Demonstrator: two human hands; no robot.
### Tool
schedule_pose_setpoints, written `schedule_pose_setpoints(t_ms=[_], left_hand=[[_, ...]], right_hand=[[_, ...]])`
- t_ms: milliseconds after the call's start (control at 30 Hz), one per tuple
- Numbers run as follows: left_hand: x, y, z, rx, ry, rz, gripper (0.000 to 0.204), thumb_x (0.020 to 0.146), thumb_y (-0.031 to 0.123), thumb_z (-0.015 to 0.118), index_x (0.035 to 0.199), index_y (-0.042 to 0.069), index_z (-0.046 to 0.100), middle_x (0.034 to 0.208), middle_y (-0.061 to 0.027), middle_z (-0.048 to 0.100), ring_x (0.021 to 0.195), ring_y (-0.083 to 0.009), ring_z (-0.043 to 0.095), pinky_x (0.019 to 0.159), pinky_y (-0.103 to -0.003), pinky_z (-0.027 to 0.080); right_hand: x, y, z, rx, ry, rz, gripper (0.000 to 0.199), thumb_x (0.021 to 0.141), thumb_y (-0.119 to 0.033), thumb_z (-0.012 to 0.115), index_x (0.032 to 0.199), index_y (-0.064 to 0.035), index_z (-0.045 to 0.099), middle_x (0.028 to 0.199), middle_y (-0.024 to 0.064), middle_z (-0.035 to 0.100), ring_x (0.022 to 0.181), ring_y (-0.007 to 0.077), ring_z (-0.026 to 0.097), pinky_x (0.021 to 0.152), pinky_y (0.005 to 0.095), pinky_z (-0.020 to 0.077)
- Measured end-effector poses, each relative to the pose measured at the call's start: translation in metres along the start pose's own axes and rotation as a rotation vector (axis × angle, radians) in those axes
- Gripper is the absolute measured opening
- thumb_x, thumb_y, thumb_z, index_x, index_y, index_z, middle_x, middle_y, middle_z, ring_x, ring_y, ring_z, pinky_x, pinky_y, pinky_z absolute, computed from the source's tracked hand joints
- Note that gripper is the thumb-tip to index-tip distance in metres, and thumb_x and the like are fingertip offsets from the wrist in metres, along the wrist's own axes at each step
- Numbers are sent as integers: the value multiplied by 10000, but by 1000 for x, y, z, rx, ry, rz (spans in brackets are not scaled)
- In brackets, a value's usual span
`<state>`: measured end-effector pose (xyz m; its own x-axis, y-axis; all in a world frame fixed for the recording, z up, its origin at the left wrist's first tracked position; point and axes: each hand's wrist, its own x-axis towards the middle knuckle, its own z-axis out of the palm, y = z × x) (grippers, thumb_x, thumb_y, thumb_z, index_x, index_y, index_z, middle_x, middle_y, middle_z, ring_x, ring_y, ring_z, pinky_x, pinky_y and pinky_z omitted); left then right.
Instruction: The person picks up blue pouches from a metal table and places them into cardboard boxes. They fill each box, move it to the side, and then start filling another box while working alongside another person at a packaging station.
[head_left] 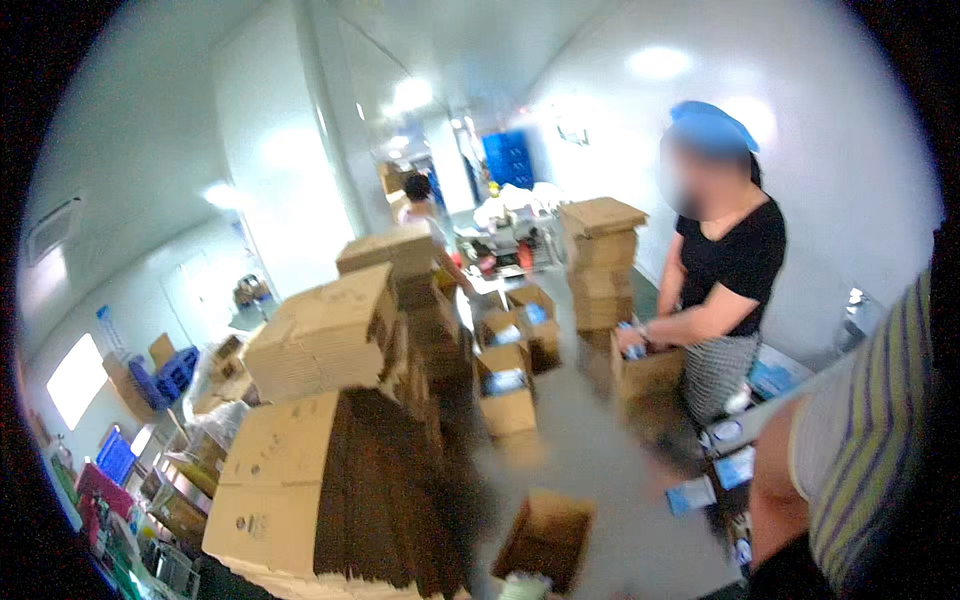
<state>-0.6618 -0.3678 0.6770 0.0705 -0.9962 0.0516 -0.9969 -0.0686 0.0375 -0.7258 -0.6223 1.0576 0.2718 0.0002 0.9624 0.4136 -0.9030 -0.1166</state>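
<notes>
Open cardboard box [545,540] sits on the grey floor [600,450] right by the lower edge of the view, flaps up and tilted a bit, and it's the closest loose thing to you. Your left hand and right hand aren't in the shot at all, so there's no telling whether they're open, closed or holding anything. All that shows is a striped sleeve [860,450] with a bare arm under it coming in from the right edge. Just left of the box there's a big pile of flattened cartons [290,480] stacked on edge, with a second pile of flats [320,335] on top of it and leaning. Further along the middle of the floor there's a row of smaller open boxes [505,395], some with something blue inside. On the right side a co-worker in a black top [735,260] stands at a brown box [650,372] with both of their hands [632,345] down in it. A tall stack of closed boxes [602,260] is just behind that. A few blue packets [690,495] lie on the floor near the co-worker's feet, between them and your box. Way at the far end another person [418,195] stands near some blue crates [510,158], pretty blurry
</notes>
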Motion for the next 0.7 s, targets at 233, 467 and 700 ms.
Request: schedule_pose_setpoints(t_ms=[233,467,700], left_hand=[[4,-2,47,127,-92,-115,99,754,160,539,774,111,623,769,-79,596,746,-223,588,684,-388,447],[-2,-10,10,-82,-58,-154,152,769,175,520,866,67,566,842,-114,586,807,-263,582,660,-407,462],[-14,-45,30,-154,-220,-77,214,811,122,464,977,82,591,938,-146,602,887,-308,602,781,-390,481]], right_hand=[[-41,-53,-21,-40,-25,31,302,751,-185,623,1019,-53,583,959,90,592,880,235,558,757,361,452],[-63,-71,-32,-31,-49,19,261,769,-153,599,1009,-53,591,934,89,602,857,232,569,761,350,454],[-103,-72,-22,-27,-75,31,224,786,-120,576,999,-53,599,909,87,612,833,229,580,765,340,455]])
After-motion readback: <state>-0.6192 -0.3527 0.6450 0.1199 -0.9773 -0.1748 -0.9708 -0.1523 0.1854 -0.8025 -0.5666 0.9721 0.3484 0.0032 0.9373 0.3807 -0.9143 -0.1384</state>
